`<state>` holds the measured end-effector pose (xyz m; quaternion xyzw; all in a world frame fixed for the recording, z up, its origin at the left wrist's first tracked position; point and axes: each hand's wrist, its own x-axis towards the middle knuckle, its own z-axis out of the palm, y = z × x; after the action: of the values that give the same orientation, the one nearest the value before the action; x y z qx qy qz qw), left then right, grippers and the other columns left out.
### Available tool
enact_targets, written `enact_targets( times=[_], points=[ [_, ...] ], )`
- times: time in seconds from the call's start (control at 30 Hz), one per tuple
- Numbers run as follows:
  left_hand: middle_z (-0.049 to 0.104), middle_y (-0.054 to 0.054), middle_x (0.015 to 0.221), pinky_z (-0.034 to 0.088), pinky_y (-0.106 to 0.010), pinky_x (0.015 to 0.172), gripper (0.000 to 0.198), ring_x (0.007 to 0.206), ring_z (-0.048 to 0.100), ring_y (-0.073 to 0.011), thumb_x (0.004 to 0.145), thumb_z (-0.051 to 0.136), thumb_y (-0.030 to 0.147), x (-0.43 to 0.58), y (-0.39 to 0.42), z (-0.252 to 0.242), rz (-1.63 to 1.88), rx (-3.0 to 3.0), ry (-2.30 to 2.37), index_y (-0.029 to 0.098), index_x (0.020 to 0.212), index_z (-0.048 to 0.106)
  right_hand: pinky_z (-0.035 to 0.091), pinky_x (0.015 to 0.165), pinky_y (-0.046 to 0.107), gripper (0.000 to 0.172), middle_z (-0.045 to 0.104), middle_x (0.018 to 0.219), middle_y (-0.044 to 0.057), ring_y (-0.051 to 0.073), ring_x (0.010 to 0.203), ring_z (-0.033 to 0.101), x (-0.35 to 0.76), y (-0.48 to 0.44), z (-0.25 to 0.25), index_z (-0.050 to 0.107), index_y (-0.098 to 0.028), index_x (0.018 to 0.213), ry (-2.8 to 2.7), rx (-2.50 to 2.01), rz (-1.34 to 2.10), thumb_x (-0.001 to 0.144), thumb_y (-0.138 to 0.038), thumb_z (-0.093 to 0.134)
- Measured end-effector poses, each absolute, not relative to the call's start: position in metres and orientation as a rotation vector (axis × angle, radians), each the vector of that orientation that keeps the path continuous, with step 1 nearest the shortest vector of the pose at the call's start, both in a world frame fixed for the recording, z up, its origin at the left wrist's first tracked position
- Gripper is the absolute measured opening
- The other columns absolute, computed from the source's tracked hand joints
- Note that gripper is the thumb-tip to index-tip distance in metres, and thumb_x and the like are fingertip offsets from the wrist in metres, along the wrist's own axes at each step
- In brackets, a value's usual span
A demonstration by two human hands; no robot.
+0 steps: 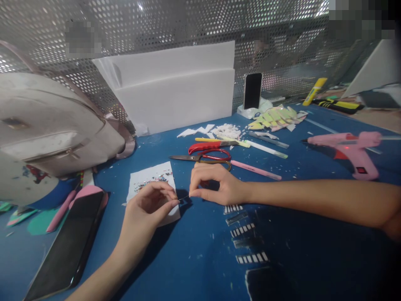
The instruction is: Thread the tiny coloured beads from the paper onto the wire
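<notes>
A thin, thread-like strand [184,197] spans the short gap between my two hands. My left hand [147,205] pinches its left end between thumb and fingertips, above a white sheet of paper [134,180] scattered with small shiny coloured bits. At the strand's other end, my right hand [216,184] is closed in a pinch, its fingers partly covering the handles of a pair of scissors [188,158]. Under my right wrist, short black-and-white striped strips [242,230] lie in a column on the blue table [194,259]. What the strand is made of cannot be made out.
A pink glue gun [347,146] lies at right, its light red. Pens, red-handled cutters [205,147] and paper scraps [275,118] lie behind my hands. A propped phone [253,91] stands at the back; a large phone [69,242] and a backpack [53,121] are at left.
</notes>
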<state>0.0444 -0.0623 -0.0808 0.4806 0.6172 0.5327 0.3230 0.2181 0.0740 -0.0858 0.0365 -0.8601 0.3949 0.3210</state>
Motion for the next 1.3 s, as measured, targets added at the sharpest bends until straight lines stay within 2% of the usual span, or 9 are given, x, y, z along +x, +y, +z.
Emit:
enact_targets(
  times=[0.6, 1.0, 1.17, 1.3],
  points=[
    [0.065, -0.001, 0.076, 0.054, -0.029, 0.07, 0.014, 0.074, 0.064, -0.0162, 0.075, 0.069, 0.019, 0.0472, -0.064, -0.0784, 1.399, 1.307, 1.651, 0.02, 0.087, 0.062, 0.043, 0.073, 0.029, 0.013, 0.06, 0.076, 0.001, 0.013, 0.072, 0.048, 0.217, 0.0734, -0.0856, 0.06, -0.018, 0.08, -2.281, 0.07, 1.038, 0.091, -0.023, 0.057],
    [0.068, 0.001, 0.079, 0.05, -0.026, 0.075, 0.005, 0.077, 0.064, -0.0145, 0.076, 0.07, 0.021, 0.0437, -0.0664, -0.0812, 1.391, 1.355, 1.76, 0.021, 0.08, 0.067, 0.04, 0.075, 0.028, 0.013, 0.059, 0.076, 0.0, 0.012, 0.073, 0.048, 0.2154, 0.0719, -0.0879, 0.06, -0.017, 0.08, -2.41, 0.057, 0.863, 0.092, -0.021, 0.054],
    [0.069, 0.002, 0.073, 0.048, -0.026, 0.077, 0.012, 0.077, 0.065, -0.0144, 0.077, 0.068, 0.02, 0.0454, -0.0655, -0.081, 1.274, 1.41, 1.749, 0.022, 0.086, 0.06, 0.04, 0.077, 0.027, 0.009, 0.062, 0.087, 0.001, 0.013, 0.082, 0.051, 0.2143, 0.0732, -0.0875, 0.063, -0.019, 0.099, -2.474, 0.074, 0.807, 0.093, -0.023, 0.056],
    [0.068, 0.004, 0.067, 0.049, -0.023, 0.067, 0.022, 0.068, 0.063, -0.0126, 0.077, 0.069, 0.018, 0.0517, -0.0651, -0.0798, 1.256, 1.334, 1.704, 0.023, 0.083, 0.048, 0.04, 0.079, 0.027, 0.008, 0.063, 0.089, 0.002, 0.013, 0.084, 0.05, 0.2144, 0.0746, -0.0894, 0.063, -0.018, 0.095, -2.465, 0.184, 0.788, 0.093, -0.023, 0.056]
  ],
)
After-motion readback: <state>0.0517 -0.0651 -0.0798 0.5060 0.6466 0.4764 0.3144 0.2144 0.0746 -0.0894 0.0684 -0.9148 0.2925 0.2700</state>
